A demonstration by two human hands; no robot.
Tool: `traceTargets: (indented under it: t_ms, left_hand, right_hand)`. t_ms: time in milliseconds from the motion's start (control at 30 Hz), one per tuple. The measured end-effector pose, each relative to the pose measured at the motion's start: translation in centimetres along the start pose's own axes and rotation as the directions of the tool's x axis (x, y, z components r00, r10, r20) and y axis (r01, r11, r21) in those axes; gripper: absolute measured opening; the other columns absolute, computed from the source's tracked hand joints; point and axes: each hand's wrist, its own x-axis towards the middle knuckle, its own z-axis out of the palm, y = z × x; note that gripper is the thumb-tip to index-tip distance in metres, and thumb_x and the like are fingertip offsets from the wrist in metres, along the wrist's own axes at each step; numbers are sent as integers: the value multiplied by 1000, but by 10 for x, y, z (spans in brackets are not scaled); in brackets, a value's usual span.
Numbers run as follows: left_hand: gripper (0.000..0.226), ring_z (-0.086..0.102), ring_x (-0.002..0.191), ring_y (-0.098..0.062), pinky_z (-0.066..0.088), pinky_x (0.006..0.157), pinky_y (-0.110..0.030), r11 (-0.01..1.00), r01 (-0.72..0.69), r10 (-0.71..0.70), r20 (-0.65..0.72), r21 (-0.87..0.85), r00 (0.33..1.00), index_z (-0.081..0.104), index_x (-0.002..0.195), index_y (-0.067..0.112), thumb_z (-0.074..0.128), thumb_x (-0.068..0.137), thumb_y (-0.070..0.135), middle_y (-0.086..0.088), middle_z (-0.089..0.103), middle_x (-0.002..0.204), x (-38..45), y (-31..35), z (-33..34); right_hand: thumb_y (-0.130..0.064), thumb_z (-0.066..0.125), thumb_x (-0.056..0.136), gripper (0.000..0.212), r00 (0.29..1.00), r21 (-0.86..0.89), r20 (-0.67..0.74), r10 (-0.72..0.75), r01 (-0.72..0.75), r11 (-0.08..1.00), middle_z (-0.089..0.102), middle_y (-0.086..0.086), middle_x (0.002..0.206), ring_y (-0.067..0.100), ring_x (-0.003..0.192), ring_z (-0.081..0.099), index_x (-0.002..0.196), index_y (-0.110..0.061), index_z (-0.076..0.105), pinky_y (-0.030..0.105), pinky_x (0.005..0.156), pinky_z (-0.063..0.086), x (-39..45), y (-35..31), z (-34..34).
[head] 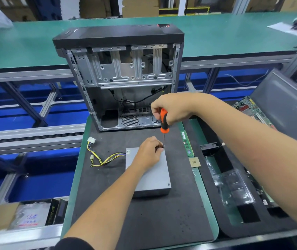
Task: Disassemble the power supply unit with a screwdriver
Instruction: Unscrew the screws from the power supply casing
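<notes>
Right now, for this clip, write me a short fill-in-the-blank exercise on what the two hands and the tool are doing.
1. The right hand holds the screwdriver by its orange and ____ handle.
2. The left hand pinches the shaft near the tip, at the far ____ corner of the power supply unit.
3. The unit's yellow and black cable bundle trails off to its ____.
4. Behind the unit stands an open computer ____.

Missing words: black; right; left; case

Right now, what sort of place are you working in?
Probably an electronics teardown line: a stripped PC case stands on a foam mat, loose RAM lies beside it, and a green conveyor runs behind.
</notes>
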Motion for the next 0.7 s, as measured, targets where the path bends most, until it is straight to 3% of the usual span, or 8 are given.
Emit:
traceTargets:
  t_ms: [67,167,233,433,600,700]
  left_hand:
    - [12,54,85,-19,40,76,-23,1000,-1,1,5,6,1000,70,89,1,58,87,4,-7,63,93,0,1,0]
    - [13,53,83,-19,35,73,-20,1000,-11,10,15,26,1000,70,87,1,58,87,5,-7,62,89,1,3,-3]
    - [13,54,86,-23,37,74,-24,997,-29,26,42,69,999,68,87,0,56,88,6,-8,59,88,1,4,-3]
    - [17,51,98,-26,41,88,-34,989,-47,42,35,137,999,64,92,-1,50,92,7,-12,57,97,-2,6,0]
    - [16,52,96,-26,39,85,-29,991,-37,34,21,131,999,65,90,-1,53,92,9,-12,58,95,-2,7,-2]
    - [14,51,95,-26,38,84,-28,991,-36,35,10,129,999,63,89,0,54,92,10,-12,57,94,-3,7,-2]
  right_hand:
    - [-18,67,82,14,998,25,8,54,-54,998,59,-3,75,15,56,60,89,-18,54,21,47,41,2,-1,1]
    - [-46,52,93,36,983,-45,9,184,-183,982,65,7,74,20,43,66,91,-10,52,25,50,47,4,-2,1]
    - [-41,44,97,39,979,-46,-26,203,-204,978,66,13,68,23,42,65,92,-3,51,23,45,46,5,-2,3]
    - [-25,50,91,30,980,-8,-78,181,-182,983,71,19,70,25,50,69,96,3,59,16,36,39,3,-2,4]
    - [-19,61,86,11,987,16,-101,122,-121,993,62,-1,58,14,46,64,88,-9,58,17,40,38,-2,4,4]
    - [-17,72,77,19,989,-24,-127,81,-84,996,55,-6,69,9,55,53,90,-16,58,20,45,34,-5,4,3]
